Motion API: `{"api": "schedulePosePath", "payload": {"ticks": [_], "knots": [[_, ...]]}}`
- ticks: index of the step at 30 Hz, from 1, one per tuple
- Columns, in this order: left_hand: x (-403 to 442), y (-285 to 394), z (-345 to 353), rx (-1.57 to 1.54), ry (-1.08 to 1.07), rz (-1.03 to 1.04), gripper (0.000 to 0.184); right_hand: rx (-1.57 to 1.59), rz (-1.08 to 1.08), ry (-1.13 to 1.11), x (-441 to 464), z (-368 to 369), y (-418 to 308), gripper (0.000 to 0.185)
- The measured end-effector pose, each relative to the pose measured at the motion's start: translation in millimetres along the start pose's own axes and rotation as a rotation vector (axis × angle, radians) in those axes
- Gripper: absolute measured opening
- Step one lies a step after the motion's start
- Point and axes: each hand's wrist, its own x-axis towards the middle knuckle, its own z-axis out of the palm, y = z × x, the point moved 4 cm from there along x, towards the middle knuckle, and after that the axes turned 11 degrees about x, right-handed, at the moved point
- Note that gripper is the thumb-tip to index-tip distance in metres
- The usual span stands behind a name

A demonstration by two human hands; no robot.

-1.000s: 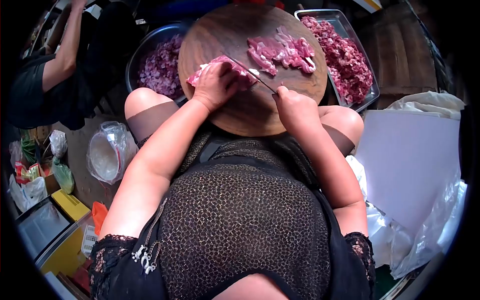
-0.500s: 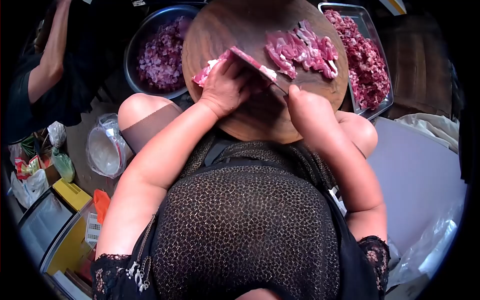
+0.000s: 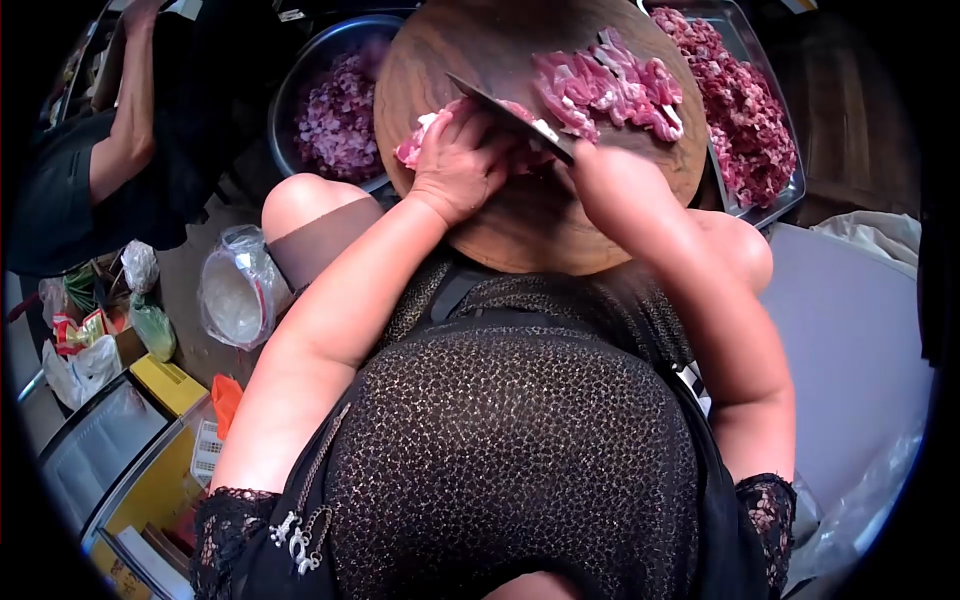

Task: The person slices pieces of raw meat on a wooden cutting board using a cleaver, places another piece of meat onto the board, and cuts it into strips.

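Meat lies on the left part of a round wooden board, partly covered by the left hand, which rests on it with its fingers spread and slightly bent. The right hand is closed around the handle end of a knife, whose blade slants over the meat, seemingly touching it, though the contact is hard to make out. Pink slices lie apart, farther right on the board. Chopped meat fills a metal bowl left of the board and a metal tray to its right.
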Motion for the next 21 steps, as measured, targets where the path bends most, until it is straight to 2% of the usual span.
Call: {"api": "schedulePosePath", "payload": {"ticks": [2, 4, 7, 8, 9, 11, 12, 14, 15, 16, 17, 19, 21], "knots": [[10, -3, 1, -0.083, 0.023, 0.073, 0.025, 0.019, 0.036, 0.017, -26, 7, 17, 0.013], [5, -2, 4, 0.002, -0.034, 0.089, 0.025, 0.018, 0.077, 0.008, -26, 11, 18, 0.011], [4, 4, -4, 0.032, -0.101, 0.096, 0.027, 0.036, -0.031, 0.057, 6, 17, -3, 0.014], [6, 5, -6, 0.055, -0.097, 0.093, 0.029, 0.115, -0.079, 0.097, 32, 20, -9, 0.013], [-5, 2, 5, 0.068, -0.062, 0.077, 0.032, 0.052, -0.141, 0.088, 49, 13, -26, 0.015], [-6, -1, 10, 0.069, -0.044, 0.052, 0.032, -0.027, -0.171, -0.011, 84, 12, -44, 0.017], [-7, 0, 5, 0.055, -0.037, 0.055, 0.031, 0.042, -0.084, -0.162, 80, -1, -54, 0.016], [-11, 1, 4, 0.076, -0.048, 0.041, 0.030, 0.002, -0.181, -0.061, 78, 8, -39, 0.016], [-7, -1, 6, 0.092, -0.045, 0.026, 0.029, -0.072, -0.186, 0.030, 62, 6, -36, 0.028], [-4, -3, 5, 0.092, -0.032, 0.024, 0.029, -0.051, -0.087, 0.005, 43, 3, -28, 0.028], [-4, -4, 5, 0.061, -0.038, 0.018, 0.028, -0.061, -0.011, -0.038, 21, 1, -17, 0.019], [-10, -3, 9, 0.073, -0.068, -0.051, 0.027, -0.052, 0.071, -0.022, -15, 3, 21, 0.017], [-8, 1, 3, 0.064, -0.058, -0.004, 0.028, -0.085, 0.183, 0.050, -45, -3, 52, 0.018]]}}
